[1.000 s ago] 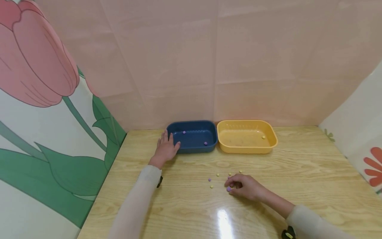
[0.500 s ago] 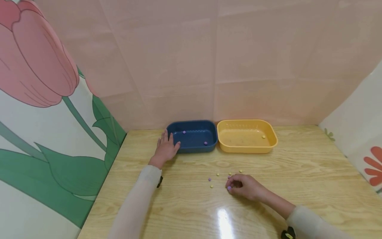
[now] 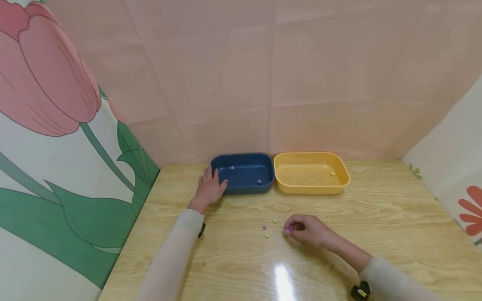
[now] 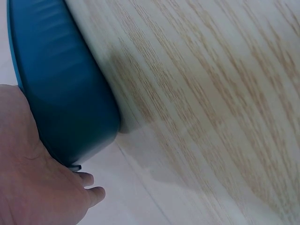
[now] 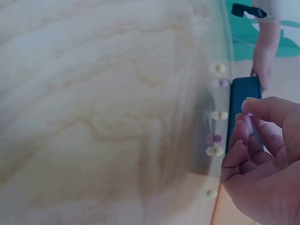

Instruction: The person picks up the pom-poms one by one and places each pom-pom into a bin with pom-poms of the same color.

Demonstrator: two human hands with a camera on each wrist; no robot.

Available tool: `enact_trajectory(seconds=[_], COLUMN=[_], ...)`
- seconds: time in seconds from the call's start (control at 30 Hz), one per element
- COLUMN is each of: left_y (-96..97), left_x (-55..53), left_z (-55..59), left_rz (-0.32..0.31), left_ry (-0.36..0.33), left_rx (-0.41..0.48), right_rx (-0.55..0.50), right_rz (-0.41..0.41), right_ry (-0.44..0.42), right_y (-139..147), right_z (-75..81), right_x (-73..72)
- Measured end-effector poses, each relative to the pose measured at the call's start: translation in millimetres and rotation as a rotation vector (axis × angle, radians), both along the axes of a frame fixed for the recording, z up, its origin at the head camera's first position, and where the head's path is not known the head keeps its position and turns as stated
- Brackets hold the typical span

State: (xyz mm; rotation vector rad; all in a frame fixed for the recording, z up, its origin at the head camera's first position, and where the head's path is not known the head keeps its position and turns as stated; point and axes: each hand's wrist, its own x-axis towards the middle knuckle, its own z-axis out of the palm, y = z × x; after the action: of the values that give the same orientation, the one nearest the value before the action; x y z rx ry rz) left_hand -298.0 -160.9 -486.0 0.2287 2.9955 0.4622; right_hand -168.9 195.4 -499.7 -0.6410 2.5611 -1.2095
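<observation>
My right hand (image 3: 310, 232) pinches a small purple ball (image 3: 288, 230) between thumb and forefinger, just over the table; in the right wrist view its fingers (image 5: 272, 110) partly cover that ball. To its left lie a loose purple ball (image 3: 265, 227) and two yellow balls, one farther back (image 3: 275, 221) and one nearer (image 3: 267, 236). My left hand (image 3: 208, 190) rests on the left end of a blue tray (image 3: 246, 189), its fingers extended along the rim. Two purple balls sit inside that tray. The left wrist view shows the tray's outer wall (image 4: 65, 79) beside the hand.
A yellow tray (image 3: 309, 190) holding one yellow ball (image 3: 332, 174) stands right of the blue one, both near the back wall (image 3: 226, 83). The right wrist view shows more balls, such as a purple one (image 5: 217, 138), hidden behind my hand in the head view.
My right hand has lifted the purple ball slightly and shifted it away from me, now covering the balls seen earlier behind it. The left hand has stayed on the blue tray.
</observation>
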Motion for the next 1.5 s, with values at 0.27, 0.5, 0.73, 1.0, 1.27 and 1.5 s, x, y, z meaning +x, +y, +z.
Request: enact_trajectory(seconds=[0.27, 0.5, 0.73, 1.0, 1.27, 1.5], left_y=[-1.2, -0.8, -0.5, -0.2, -0.5, 0.1], left_x=[-0.4, 3.1, 3.1, 2.3, 0.3, -1.6], left_z=[-3.5, -2.1, -1.5, 2.7, -0.1, -3.3], left_rz=[-0.004, 0.004, 0.003, -0.001, -0.006, -0.004], left_ry=[0.01, 0.007, 0.004, 0.005, 0.006, 0.015], left_rx=[-0.019, -0.007, -0.009, 0.011, 0.016, 0.018], right_rx=[0.01, -0.001, -0.028, -0.082, -0.074, -0.071], right_rz=[-0.016, -0.028, -0.058, -0.101, -0.11, -0.135], right_ry=[0.002, 0.021, 0.041, 0.008, 0.005, -0.017], right_y=[-5.8, -10.4, -12.7, -19.5, -26.0, -33.5], right_z=[10.3, 22.0, 33.9, 48.4, 56.7, 65.1], right_x=[-9.3, -19.7, -32.3, -51.0, -63.6, -74.2])
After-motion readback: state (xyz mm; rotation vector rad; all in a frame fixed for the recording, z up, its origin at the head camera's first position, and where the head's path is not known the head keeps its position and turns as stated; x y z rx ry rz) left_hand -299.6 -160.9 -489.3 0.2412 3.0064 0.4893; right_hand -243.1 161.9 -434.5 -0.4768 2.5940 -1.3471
